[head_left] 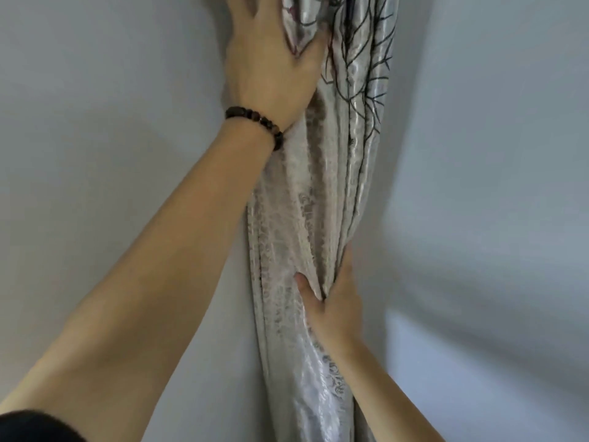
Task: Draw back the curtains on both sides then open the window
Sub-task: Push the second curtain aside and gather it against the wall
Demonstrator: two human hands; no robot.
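Curtain [322, 193] bunched into a narrow column in a wall [111, 138] corner. Left hand [274, 59] clasped round folds high up; right hand [334, 301] pinched folds lower down. Could slide back across once released, being slick fabric. No containers or window visible.

pale grey wall [111, 122]; bunched silvery curtain [318, 202] hanging against it, at a corner

A glossy, satin-like cloth is seen in the curtain [334, 186], woven with a raised pattern and printed with black branches. Left of the curtain, a matt, smooth painted wall [111, 122] and a bracelet [255, 126] of dark polished beads are seen.
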